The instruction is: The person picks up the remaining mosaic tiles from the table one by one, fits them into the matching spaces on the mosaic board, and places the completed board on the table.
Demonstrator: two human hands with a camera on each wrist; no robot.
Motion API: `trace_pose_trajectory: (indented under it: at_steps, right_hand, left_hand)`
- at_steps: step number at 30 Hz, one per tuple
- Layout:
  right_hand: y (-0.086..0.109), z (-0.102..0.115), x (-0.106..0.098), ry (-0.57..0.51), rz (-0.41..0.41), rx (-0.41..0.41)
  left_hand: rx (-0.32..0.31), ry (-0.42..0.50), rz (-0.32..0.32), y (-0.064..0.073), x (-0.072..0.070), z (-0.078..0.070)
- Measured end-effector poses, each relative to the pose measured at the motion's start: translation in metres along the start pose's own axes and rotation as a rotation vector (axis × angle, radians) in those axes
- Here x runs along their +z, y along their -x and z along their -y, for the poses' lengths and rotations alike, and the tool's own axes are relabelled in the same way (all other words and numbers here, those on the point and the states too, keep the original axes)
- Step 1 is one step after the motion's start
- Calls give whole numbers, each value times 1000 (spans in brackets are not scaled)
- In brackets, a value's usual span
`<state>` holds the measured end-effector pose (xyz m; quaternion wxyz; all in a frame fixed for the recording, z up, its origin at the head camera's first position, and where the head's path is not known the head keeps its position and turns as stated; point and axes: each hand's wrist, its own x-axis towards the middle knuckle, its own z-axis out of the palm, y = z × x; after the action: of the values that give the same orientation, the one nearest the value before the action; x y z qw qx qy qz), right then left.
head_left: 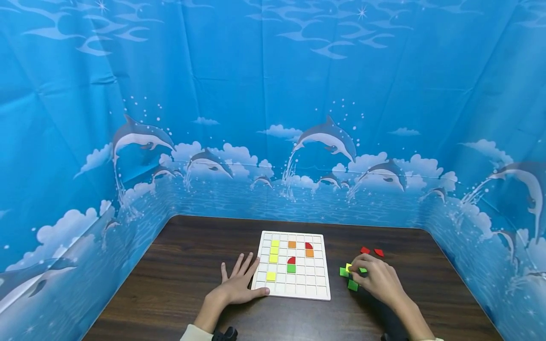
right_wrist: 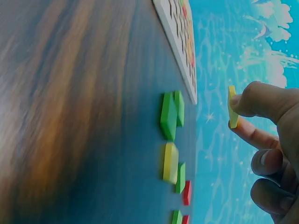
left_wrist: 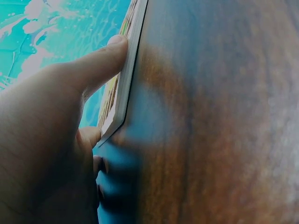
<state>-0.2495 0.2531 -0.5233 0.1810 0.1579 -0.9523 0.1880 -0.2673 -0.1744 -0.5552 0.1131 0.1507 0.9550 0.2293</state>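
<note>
In the head view a white gridded board (head_left: 302, 282) lies on the table. My left hand (head_left: 239, 285) rests at its near left corner with spread, straight fingers; the thumb lies on the near edge, as the left wrist view shows too. To the right of the board, my right hand (head_left: 379, 280) pinches a yellow square tile (right_wrist: 232, 109) between thumb and index finger, above the table. Beneath and around that hand lie several green tiles (head_left: 352, 285) and another yellow tile (right_wrist: 170, 163). Two red pieces (head_left: 378, 252) with a curved side lie beyond it.
On the board sit several yellow squares (head_left: 270, 276), two orange squares (head_left: 292, 245), a green square (head_left: 291, 268) and two red quarter-round pieces (head_left: 309, 246). Dark wooden table (head_left: 192, 246) surrounds the board. A blue dolphin-printed curtain (head_left: 264, 94) encloses the back and sides.
</note>
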Motion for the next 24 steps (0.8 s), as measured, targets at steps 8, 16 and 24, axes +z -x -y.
trace_pose_trajectory:
  at_steps: [8,16,24]
  right_hand:
    - [-12,17,4,-23,9,-17]
    - [-26,34,8,-62,8,-49]
    - [-37,49,16,-84,26,-85]
  left_hand:
    - [-12,18,14,3,-3,-5]
    - [-35,-6,8,2,-6,-10]
    - [-41,-18,6,1,-6,-12]
